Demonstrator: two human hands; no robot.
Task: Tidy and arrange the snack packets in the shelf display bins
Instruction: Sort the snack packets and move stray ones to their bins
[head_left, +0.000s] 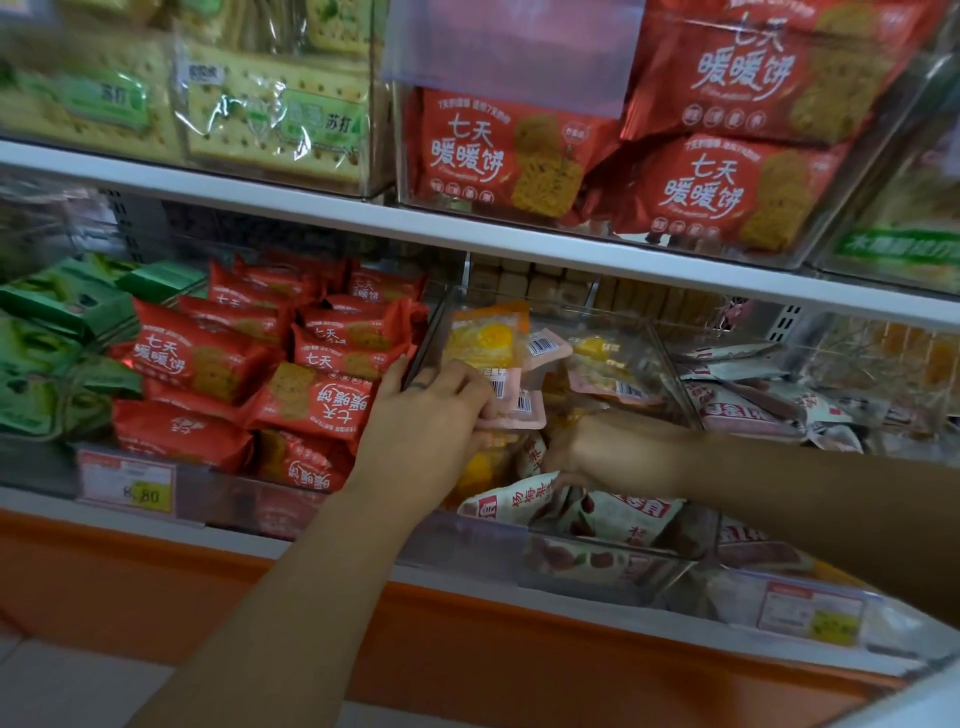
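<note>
A clear middle bin (670, 353) on the lower shelf holds small yellow-and-pink snack packets (608, 364). My left hand (431, 415) is shut on a bunch of these packets (488, 343), held upright at the bin's left side. My right hand (608, 452) reaches into the bin from the right, low among the packets; its fingers are hidden, so its grip is unclear. White packets with red fruit print (597, 512) lie at the bin's front.
Red biscuit packets (311, 364) fill the bin to the left, green packets (47, 353) further left. White-and-pink packets (748, 405) fill the right bin. The upper shelf (363, 215) overhangs with more bins. Price tags (127, 486) line the front edge.
</note>
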